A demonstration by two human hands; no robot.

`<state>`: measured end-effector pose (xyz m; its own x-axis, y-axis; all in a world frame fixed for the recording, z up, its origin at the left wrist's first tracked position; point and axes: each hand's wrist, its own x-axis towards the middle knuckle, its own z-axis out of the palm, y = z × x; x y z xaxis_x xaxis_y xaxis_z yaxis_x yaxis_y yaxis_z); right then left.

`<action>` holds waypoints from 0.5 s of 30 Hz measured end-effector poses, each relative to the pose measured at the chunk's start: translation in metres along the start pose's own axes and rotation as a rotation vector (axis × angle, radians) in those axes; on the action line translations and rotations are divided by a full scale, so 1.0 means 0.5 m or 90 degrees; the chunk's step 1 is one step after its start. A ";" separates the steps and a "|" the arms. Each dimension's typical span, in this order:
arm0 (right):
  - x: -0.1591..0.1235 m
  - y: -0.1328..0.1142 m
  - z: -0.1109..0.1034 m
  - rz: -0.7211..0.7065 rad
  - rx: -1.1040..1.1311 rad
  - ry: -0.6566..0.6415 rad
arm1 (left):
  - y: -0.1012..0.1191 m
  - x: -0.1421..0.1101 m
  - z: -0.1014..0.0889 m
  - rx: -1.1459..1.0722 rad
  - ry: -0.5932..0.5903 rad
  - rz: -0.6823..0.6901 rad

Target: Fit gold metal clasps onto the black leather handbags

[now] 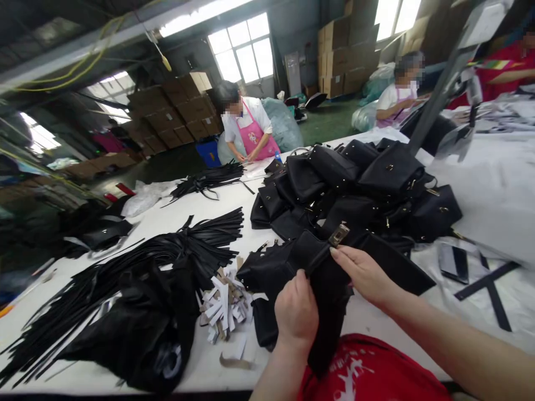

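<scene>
A black handbag (307,253) with a metal clasp (339,234) is between my hands at the table's near edge. My left hand (296,309) is closed on its near side, thumb on top. Just below the clasp, my right hand (363,273) pinches the bag's upper edge, with the other fingers behind it. Part of the bag hangs down toward my red shirt. Directly beyond it, a heap of black handbags (334,167) with small gold-coloured fittings covers the table.
Bundles of black straps (167,250) lie to the left, near a black bag-like bundle (142,328) and paper strips (223,303). A phone (453,263) rests at right. A slanted metal post (443,78) rises at right. A person in a pink apron (253,133) works across the table.
</scene>
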<state>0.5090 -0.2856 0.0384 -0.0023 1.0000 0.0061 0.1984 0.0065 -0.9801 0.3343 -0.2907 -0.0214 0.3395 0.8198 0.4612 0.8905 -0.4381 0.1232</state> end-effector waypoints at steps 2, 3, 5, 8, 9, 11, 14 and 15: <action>0.011 -0.004 -0.021 -0.005 0.047 -0.021 | 0.009 0.004 0.003 0.002 0.018 0.022; 0.017 -0.008 -0.032 -0.008 0.054 -0.038 | 0.015 0.009 0.003 0.002 0.024 0.030; 0.032 -0.019 -0.056 -0.002 0.052 -0.072 | 0.032 0.025 0.000 0.005 0.040 0.031; 0.052 -0.043 -0.090 0.004 0.040 -0.081 | 0.066 0.050 -0.015 -0.015 0.067 0.035; 0.057 -0.053 -0.099 0.001 0.028 -0.079 | 0.080 0.055 -0.023 -0.029 0.071 0.038; 0.062 -0.070 -0.116 -0.009 -0.018 -0.098 | 0.109 0.058 -0.040 -0.069 0.060 0.043; 0.050 -0.080 -0.126 -0.017 -0.086 -0.190 | 0.144 0.036 -0.062 -0.160 0.000 0.030; 0.040 -0.078 -0.125 -0.015 -0.088 -0.230 | 0.150 0.024 -0.068 -0.194 -0.024 0.026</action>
<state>0.5625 -0.2659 0.0889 -0.3486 0.9350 -0.0656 0.3248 0.0548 -0.9442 0.3948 -0.3261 0.0231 0.3896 0.8098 0.4387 0.7455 -0.5570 0.3660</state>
